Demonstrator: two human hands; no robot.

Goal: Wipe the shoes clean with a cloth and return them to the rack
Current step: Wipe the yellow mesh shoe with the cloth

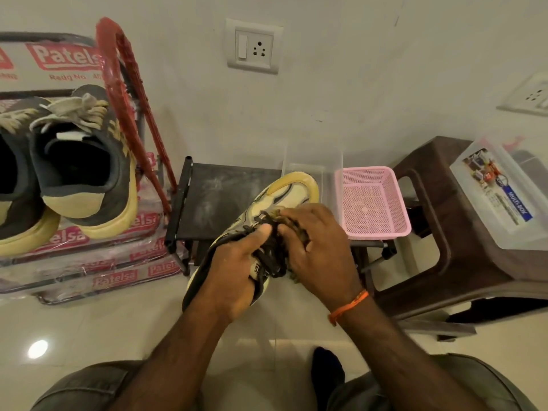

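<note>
A low black shoe rack (pixel 207 200) stands on the pale tiled floor (pixel 89 327) against the wall, a pink mesh basket (pixel 372 203) resting at its right end. Left of it, stacked wrapped packs (pixel 98 262) carry two dark sneakers (pixel 86 161); right of it, a brown plastic stool (pixel 439 209) bears a clear lidded box (pixel 501 197).

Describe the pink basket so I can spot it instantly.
Find the brown plastic stool at right. Just left of it, on the low black rack, sits the pink basket. It alone is pink and perforated; the clear container beside it is see-through.

arms: bare, no sleeves | right wrist: orange thread band (pixel 349 307) | legs: grey trousers (pixel 86 387)
</note>
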